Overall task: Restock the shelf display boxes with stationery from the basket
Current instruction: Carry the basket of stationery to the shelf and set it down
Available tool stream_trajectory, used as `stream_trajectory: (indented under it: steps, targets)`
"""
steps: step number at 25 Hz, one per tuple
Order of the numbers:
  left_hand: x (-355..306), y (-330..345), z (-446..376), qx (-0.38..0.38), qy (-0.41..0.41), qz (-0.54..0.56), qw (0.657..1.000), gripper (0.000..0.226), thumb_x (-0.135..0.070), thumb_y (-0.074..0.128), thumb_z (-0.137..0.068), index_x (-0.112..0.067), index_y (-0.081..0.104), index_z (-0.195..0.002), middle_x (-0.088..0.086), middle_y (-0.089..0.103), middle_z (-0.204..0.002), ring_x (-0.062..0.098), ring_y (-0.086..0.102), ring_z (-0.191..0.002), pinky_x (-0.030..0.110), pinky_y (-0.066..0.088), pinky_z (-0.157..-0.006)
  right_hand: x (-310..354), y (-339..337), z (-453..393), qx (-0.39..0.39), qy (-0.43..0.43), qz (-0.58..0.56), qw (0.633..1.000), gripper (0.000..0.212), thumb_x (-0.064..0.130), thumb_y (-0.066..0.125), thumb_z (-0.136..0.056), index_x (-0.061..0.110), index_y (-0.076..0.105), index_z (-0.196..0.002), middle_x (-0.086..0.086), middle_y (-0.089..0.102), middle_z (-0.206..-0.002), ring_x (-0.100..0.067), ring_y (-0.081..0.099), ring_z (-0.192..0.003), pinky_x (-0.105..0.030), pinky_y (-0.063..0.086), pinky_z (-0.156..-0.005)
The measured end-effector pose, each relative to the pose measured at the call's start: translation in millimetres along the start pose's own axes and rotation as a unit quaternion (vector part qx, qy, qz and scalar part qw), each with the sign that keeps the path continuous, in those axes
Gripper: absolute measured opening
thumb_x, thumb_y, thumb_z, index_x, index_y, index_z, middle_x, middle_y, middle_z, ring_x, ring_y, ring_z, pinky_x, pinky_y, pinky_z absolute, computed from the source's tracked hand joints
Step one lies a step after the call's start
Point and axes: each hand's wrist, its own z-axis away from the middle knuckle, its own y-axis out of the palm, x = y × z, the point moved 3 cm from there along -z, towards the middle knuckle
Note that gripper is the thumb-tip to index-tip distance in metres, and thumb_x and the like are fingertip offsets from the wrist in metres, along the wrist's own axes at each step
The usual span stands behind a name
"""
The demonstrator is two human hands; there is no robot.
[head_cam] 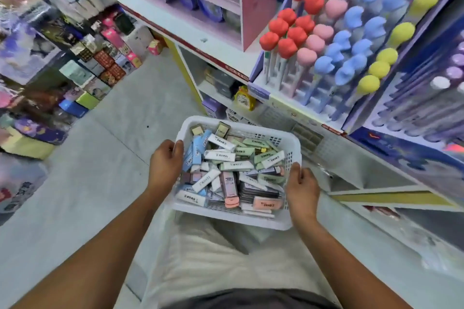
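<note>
While we grip the basket (293, 148) rim, left hand (164, 165) and right hand (301, 187) clasp opposite sides. Its long axis runs away from us, toward the shelf (296, 105).

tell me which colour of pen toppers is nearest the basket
The yellow toppers: their column runs lowest on the display, ending closest to the basket. Red, pink and blue sit further up-left.

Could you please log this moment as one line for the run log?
phase: carrying | left hand: grips basket left rim | right hand: grips right rim | basket: full of stationery packs | restocking: not begun
</note>
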Motion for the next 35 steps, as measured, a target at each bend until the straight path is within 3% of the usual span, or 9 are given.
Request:
stream_trajectory:
  steps: [4, 7, 10, 14, 18, 21, 22, 27, 35]
  targets:
    - [8.6, 38.7, -77.6, 0.085, 0.076, -0.016, 0.993, 0.038, -0.034, 0.046, -0.101, -0.004, 0.045, -0.078, 0.004, 0.049, -0.064, 0.014, 0.043, -0.057, 0.031, 0.037, -0.055, -13.0, 43.6, -0.6, -0.108, 0.074, 0.004, 0.991, 0.042, 0.047, 0.038, -0.104, 0.016, 0.052, -0.080, 0.006, 0.049, -0.067, -0.015, 0.049, -0.062, -0.032, 0.034, -0.058]
    - [20.4, 83.3, -98.7, 0.139, 0.113, -0.028, 0.983, 0.036, -0.032, 0.045, -0.102, -0.011, 0.039, -0.072, 0.002, 0.045, -0.061, 0.011, 0.041, -0.054, 0.029, 0.035, -0.054, -41.4, 57.1, -2.1, -0.167, 0.102, -0.020, 0.981, 0.041, 0.042, 0.041, -0.104, 0.016, 0.050, -0.074, 0.001, 0.051, -0.065, -0.013, 0.049, -0.059, -0.034, 0.036, -0.053]
    - [44.7, 140.7, -99.1, 0.182, 0.148, -0.038, 0.971, 0.038, -0.032, 0.045, -0.102, -0.016, 0.035, -0.069, 0.002, 0.043, -0.059, 0.010, 0.041, -0.053, 0.028, 0.034, -0.052, -91.5, 66.2, -7.4, -0.214, 0.115, -0.020, 0.970, 0.043, 0.038, 0.044, -0.105, 0.020, 0.041, -0.066, -0.002, 0.047, -0.061, -0.012, 0.045, -0.055, -0.026, 0.037, -0.053]
    - [92.9, 224.9, -95.2, 0.209, 0.163, -0.045, 0.963, 0.038, -0.032, 0.044, -0.102, -0.017, 0.036, -0.068, 0.001, 0.047, -0.060, 0.013, 0.045, -0.055, 0.028, 0.030, -0.049, -172.4, 84.1, -36.3, -0.236, 0.134, -0.010, 0.962, 0.043, 0.040, 0.043, -0.104, 0.022, 0.039, -0.064, -0.003, 0.046, -0.061, -0.014, 0.043, -0.054, -0.027, 0.037, -0.052]
    - [148.7, 310.1, -97.6, 0.217, 0.141, -0.060, 0.964, 0.035, -0.033, 0.042, -0.102, -0.016, 0.040, -0.072, 0.000, 0.050, -0.064, 0.025, 0.050, -0.064, 0.033, 0.031, -0.058, -251.2, 112.0, -87.5, -0.221, 0.146, 0.011, 0.964, 0.041, 0.043, 0.040, -0.103, 0.018, 0.046, -0.071, -0.007, 0.054, -0.068, -0.016, 0.048, -0.058, -0.028, 0.039, -0.054]
    - [182.2, 350.7, -98.6, 0.209, 0.139, -0.066, 0.966, 0.034, -0.035, 0.040, -0.102, -0.011, 0.047, -0.078, 0.006, 0.054, -0.072, 0.030, 0.055, -0.074, 0.033, 0.037, -0.064, -293.9, 129.6, -113.7, -0.222, 0.144, 0.024, 0.964, 0.043, 0.043, 0.039, -0.103, 0.010, 0.053, -0.080, -0.012, 0.057, -0.077, -0.027, 0.053, -0.067, -0.040, 0.036, -0.058]
    - [191.6, 361.0, -98.8, 0.201, 0.146, -0.069, 0.966, 0.035, -0.035, 0.040, -0.102, -0.009, 0.049, -0.081, 0.009, 0.057, -0.077, 0.031, 0.056, -0.077, 0.034, 0.038, -0.066, -307.9, 136.6, -119.6, -0.223, 0.141, 0.027, 0.964, 0.044, 0.043, 0.039, -0.103, 0.008, 0.055, -0.082, -0.014, 0.058, -0.079, -0.031, 0.053, -0.071, -0.038, 0.037, -0.063]
    - [214.1, 376.7, -82.4, 0.185, 0.177, -0.080, 0.963, 0.040, -0.039, 0.038, -0.102, -0.004, 0.058, -0.098, 0.021, 0.066, -0.100, 0.036, 0.062, -0.092, 0.035, 0.042, -0.074, -352.9, 154.2, -108.4, -0.239, 0.121, -0.024, 0.963, 0.048, 0.041, 0.038, -0.103, 0.001, 0.062, -0.095, -0.019, 0.064, -0.092, -0.033, 0.055, -0.078, -0.036, 0.041, -0.069]
    - [217.0, 324.1, -51.2, 0.190, 0.178, -0.089, 0.961, 0.042, -0.035, 0.040, -0.101, 0.000, 0.061, -0.112, 0.024, 0.065, -0.116, 0.038, 0.061, -0.104, 0.039, 0.049, -0.087, -346.0, 131.2, -57.6, -0.214, 0.093, -0.050, 0.971, 0.049, 0.041, 0.042, -0.101, -0.002, 0.064, -0.108, -0.027, 0.066, -0.113, -0.042, 0.063, -0.099, -0.041, 0.050, -0.082]
